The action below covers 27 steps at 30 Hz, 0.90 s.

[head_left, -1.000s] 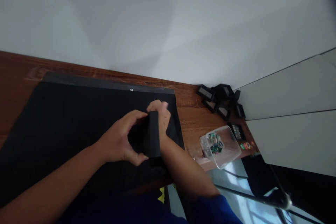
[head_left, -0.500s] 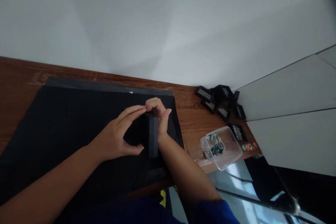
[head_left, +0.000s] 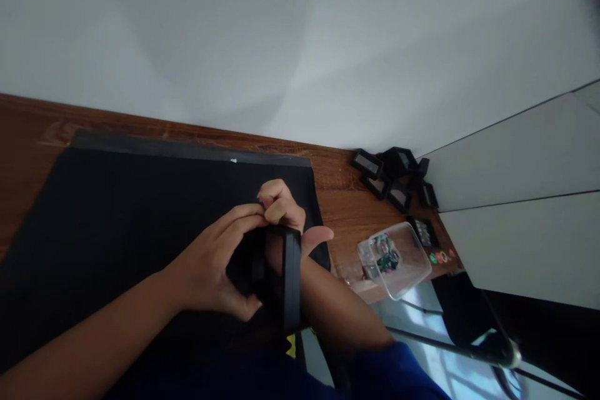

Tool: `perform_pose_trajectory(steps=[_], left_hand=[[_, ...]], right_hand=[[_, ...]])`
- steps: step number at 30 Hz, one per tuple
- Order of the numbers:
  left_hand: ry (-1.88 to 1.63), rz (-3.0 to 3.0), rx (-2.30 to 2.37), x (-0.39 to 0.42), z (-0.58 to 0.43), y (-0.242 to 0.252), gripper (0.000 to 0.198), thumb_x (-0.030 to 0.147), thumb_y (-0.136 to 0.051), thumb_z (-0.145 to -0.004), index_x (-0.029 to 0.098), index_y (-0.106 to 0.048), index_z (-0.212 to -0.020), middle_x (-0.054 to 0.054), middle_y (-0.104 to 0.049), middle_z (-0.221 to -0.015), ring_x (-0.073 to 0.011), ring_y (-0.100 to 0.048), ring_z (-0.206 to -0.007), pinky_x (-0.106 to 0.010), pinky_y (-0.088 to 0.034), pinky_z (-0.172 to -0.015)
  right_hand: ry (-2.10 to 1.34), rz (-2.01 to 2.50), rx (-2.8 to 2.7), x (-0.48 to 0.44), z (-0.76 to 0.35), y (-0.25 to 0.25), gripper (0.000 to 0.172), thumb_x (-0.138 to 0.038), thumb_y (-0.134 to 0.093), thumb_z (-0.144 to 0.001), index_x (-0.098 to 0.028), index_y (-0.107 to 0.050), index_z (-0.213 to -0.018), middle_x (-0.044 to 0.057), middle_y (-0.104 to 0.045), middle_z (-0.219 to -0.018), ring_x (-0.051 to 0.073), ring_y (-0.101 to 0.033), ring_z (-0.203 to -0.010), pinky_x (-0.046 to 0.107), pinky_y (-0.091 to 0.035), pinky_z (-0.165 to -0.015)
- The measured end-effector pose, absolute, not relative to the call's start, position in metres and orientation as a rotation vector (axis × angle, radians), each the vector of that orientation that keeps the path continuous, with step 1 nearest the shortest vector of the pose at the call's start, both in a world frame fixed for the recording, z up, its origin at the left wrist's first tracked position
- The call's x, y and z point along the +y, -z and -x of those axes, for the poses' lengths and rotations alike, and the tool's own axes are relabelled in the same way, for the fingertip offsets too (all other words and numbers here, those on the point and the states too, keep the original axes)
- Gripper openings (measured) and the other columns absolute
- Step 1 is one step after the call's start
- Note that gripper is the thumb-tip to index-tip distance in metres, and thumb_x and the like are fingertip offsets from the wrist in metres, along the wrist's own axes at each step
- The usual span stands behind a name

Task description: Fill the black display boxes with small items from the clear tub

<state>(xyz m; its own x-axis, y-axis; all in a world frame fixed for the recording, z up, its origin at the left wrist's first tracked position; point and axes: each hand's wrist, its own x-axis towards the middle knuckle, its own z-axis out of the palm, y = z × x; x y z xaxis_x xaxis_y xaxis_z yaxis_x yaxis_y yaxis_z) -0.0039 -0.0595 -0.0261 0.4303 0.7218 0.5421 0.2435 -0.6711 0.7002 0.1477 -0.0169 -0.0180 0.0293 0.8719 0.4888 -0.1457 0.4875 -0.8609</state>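
Note:
Upright over the black mat [head_left: 135, 212] stands a small black box [head_left: 291, 281], held between both hands. One face seems glossy or clear, with skin tone showing in it. My left hand [head_left: 222, 262] curves round the box's left part, its thumb low and its fingers at the top edge. At the top and far side is my right hand [head_left: 284, 206], fingers bent and touching the left fingertips, thumb stretched out to the right. The dark box blends into the mat, so its left part is hard to make out.
Several black boxes with windows [head_left: 368, 164] are piled on the wooden table [head_left: 337, 194] by the wall. Near the right edge stands a clear plastic tub [head_left: 415, 265] with shiny dark-green pieces inside. Beyond it are a black tray [head_left: 424, 232] and small coloured discs [head_left: 440, 257].
The box has come closer to my body and turned, so more of its glossy face shows. Both hands have moved down with it, and the right fingers have curled more.

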Motion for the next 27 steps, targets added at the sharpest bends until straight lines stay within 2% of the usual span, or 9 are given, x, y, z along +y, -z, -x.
perform_pose_trajectory(steps=[4, 10, 15, 18, 22, 27], left_hand=[[-1.194, -2.133, 0.785, -0.065, 0.002, 0.027, 0.108, 0.037, -0.084, -0.066, 0.027, -0.038, -0.164, -0.018, -0.06, -0.151, -0.0438, -0.065, -0.138, -0.058, -0.062, -0.113], [-1.218, -2.193, 0.679, -0.069, 0.001, 0.029, 0.115, 0.035, -0.085, -0.066, 0.025, -0.036, -0.17, -0.018, -0.066, -0.145, -0.0432, -0.068, -0.134, -0.057, -0.064, -0.112], [-1.235, -2.179, 0.684, -0.068, 0.0, 0.027, 0.112, 0.029, -0.087, -0.068, 0.028, -0.038, -0.169, -0.017, -0.069, -0.147, -0.0421, -0.07, -0.133, -0.059, -0.062, -0.115], [-1.213, -2.228, 0.668, -0.064, 0.0, 0.024, 0.107, 0.026, -0.086, -0.071, 0.026, -0.039, -0.167, -0.016, -0.073, -0.141, -0.0409, -0.071, -0.133, -0.059, -0.061, -0.116], [-1.166, -2.267, 0.692, -0.06, 0.002, 0.023, 0.104, 0.027, -0.085, -0.075, 0.027, -0.037, -0.166, -0.016, -0.072, -0.143, -0.0419, -0.07, -0.137, -0.069, -0.051, -0.126], [-1.187, -2.225, 0.733, -0.062, 0.002, 0.025, 0.108, 0.031, -0.089, -0.071, 0.028, -0.036, -0.166, -0.015, -0.073, -0.144, -0.0422, -0.071, -0.137, -0.066, -0.054, -0.123]], right_hand=[[-0.965, 0.714, -1.258, -0.025, -0.14, 0.018, 0.091, -0.102, 0.008, -0.087, -0.026, -0.031, -0.057, 0.005, -0.036, -0.073, 0.024, -0.043, -0.069, 0.048, -0.046, -0.07], [-0.948, 0.689, -1.242, -0.028, -0.14, 0.017, 0.089, -0.103, -0.017, -0.093, -0.027, -0.023, -0.046, 0.002, -0.025, -0.065, 0.023, -0.034, -0.061, 0.045, -0.043, -0.058], [-0.907, 0.752, -1.282, -0.026, -0.143, 0.007, 0.088, -0.095, -0.035, -0.098, -0.027, -0.024, -0.044, 0.002, -0.026, -0.061, 0.022, -0.036, -0.06, 0.044, -0.044, -0.059], [-0.899, 0.657, -1.3, -0.023, -0.146, 0.006, 0.087, -0.097, -0.028, -0.098, -0.027, -0.03, -0.047, 0.002, -0.028, -0.059, 0.023, -0.038, -0.061, 0.046, -0.044, -0.063], [-0.927, 0.647, -1.301, -0.019, -0.148, 0.012, 0.089, -0.099, -0.015, -0.096, -0.028, -0.03, -0.047, 0.004, -0.03, -0.057, 0.025, -0.04, -0.061, 0.048, -0.045, -0.066], [-1.002, 0.773, -1.198, -0.018, -0.15, 0.014, 0.09, -0.102, -0.004, -0.092, -0.029, -0.031, -0.047, 0.004, -0.031, -0.058, 0.025, -0.041, -0.062, 0.048, -0.047, -0.068]])
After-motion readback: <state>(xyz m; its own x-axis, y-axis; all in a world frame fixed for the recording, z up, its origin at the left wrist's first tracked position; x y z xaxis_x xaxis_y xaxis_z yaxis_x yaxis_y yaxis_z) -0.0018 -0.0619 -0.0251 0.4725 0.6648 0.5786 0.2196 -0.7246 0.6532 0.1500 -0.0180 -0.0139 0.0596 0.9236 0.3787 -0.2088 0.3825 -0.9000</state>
